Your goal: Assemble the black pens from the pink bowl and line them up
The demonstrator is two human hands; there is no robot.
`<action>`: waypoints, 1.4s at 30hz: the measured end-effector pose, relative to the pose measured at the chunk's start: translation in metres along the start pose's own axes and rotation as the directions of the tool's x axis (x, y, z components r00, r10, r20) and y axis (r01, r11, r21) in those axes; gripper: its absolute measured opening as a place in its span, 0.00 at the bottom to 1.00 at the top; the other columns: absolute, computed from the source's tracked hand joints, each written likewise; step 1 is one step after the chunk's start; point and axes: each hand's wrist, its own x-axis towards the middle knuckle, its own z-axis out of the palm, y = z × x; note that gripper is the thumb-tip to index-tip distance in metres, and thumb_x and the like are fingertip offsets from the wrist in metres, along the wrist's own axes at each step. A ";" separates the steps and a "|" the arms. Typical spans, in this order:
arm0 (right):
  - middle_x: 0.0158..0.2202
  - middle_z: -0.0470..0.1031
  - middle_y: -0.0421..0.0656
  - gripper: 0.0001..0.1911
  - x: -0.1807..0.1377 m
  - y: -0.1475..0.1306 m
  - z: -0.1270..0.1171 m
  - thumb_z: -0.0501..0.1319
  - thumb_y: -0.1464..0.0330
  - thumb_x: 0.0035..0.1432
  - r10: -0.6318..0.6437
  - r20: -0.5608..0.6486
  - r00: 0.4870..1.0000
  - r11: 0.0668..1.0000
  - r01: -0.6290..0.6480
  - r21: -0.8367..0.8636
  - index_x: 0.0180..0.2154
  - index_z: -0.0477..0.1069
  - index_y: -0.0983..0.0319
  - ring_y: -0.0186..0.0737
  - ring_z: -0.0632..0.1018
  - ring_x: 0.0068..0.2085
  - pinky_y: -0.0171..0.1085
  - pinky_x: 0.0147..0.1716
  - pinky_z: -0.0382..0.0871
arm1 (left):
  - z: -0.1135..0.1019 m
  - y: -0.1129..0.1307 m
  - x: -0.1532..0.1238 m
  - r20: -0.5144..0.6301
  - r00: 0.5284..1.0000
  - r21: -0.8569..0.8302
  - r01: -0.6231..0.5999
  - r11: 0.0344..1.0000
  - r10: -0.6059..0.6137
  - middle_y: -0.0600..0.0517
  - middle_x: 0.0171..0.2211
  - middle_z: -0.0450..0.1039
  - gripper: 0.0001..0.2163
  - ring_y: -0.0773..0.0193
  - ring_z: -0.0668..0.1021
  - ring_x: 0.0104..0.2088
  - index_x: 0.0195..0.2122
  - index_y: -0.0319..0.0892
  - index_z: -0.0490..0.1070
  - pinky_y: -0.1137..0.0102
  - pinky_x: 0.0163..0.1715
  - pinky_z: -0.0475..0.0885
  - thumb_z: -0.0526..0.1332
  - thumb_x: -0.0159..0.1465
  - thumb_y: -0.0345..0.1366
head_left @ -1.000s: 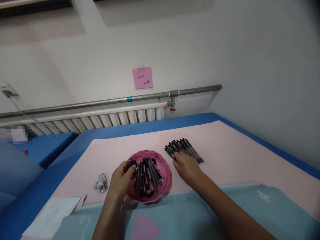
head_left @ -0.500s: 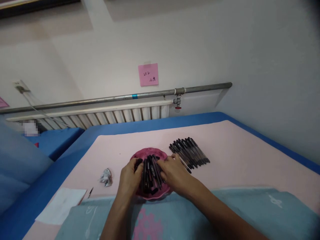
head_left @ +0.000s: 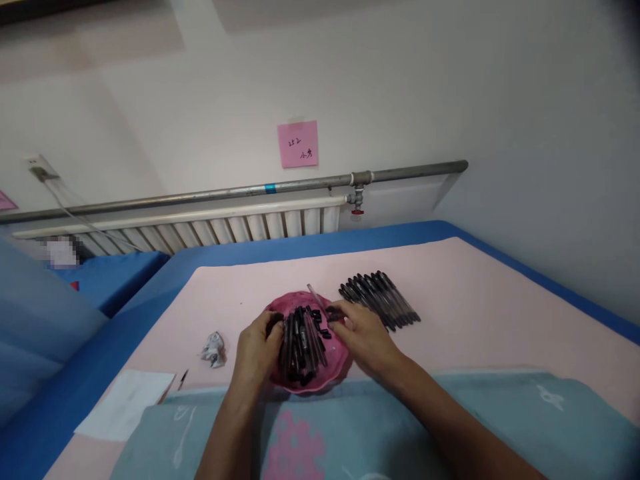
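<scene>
In the head view, the finished part appears to be the neat slanted row of clear-barrelled pens with black ends [head_left: 381, 297], laid side by side at two o'clock from the round pink scalloped bowl [head_left: 335, 353] on the pink-covered bench [head_left: 445, 300]. What seems left is in the bowl: a loose heap of dark, slim pen pieces [head_left: 301, 340] fills its middle and left, and a few short black caps [head_left: 326, 334] lie scattered toward its one-to-two o'clock side. Judging by that heap, a good share remains undone, though the overlapping pieces cannot be counted. The right hand [head_left: 364, 332] is at the bowl's three o'clock, thumb and fingers apparently pinched together on a slim clear barrel [head_left: 315, 295], which slants out past the rim toward eleven o'clock from that hand; the dark patch at its fingertips is too unclear to name. The heap lies at nine o'clock from this hand, the row at one to two o'clock. The left hand [head_left: 256, 347] is at the bowl's nine o'clock, fingers curled by the rim, with the heap just beside it at three o'clock; something dark shows between thumb and forefinger, but whether they clamp it cannot be told.
</scene>
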 end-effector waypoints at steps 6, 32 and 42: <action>0.34 0.75 0.41 0.13 -0.004 0.003 -0.003 0.55 0.69 0.50 0.025 -0.054 0.998 0.993 -0.018 0.114 0.39 0.71 0.58 0.38 0.72 0.36 0.36 0.36 0.63 | 0.016 -0.009 0.000 0.061 0.982 0.265 -0.186 0.946 0.176 0.48 0.27 0.70 0.06 0.57 0.71 0.32 0.23 0.44 0.74 0.65 0.36 0.62 0.58 0.50 0.29; 0.33 0.73 0.41 0.13 -0.003 0.002 0.001 0.55 0.72 0.49 -0.003 -0.070 0.998 0.994 0.010 0.105 0.38 0.70 0.59 0.39 0.72 0.36 0.36 0.36 0.63 | 0.044 0.017 0.004 0.156 0.986 0.862 -0.109 0.495 -0.054 0.36 0.41 0.70 0.17 0.47 0.71 0.41 0.38 0.34 0.74 0.60 0.37 0.65 0.48 0.56 0.31; 0.32 0.74 0.41 0.11 -0.003 0.002 0.001 0.56 0.71 0.48 0.010 -0.068 0.998 0.985 0.002 0.174 0.36 0.71 0.59 0.39 0.73 0.34 0.35 0.33 0.64 | 0.045 0.016 0.003 0.155 0.985 0.879 -0.101 0.466 -0.080 0.37 0.42 0.70 0.18 0.50 0.71 0.42 0.40 0.33 0.73 0.62 0.38 0.66 0.46 0.56 0.28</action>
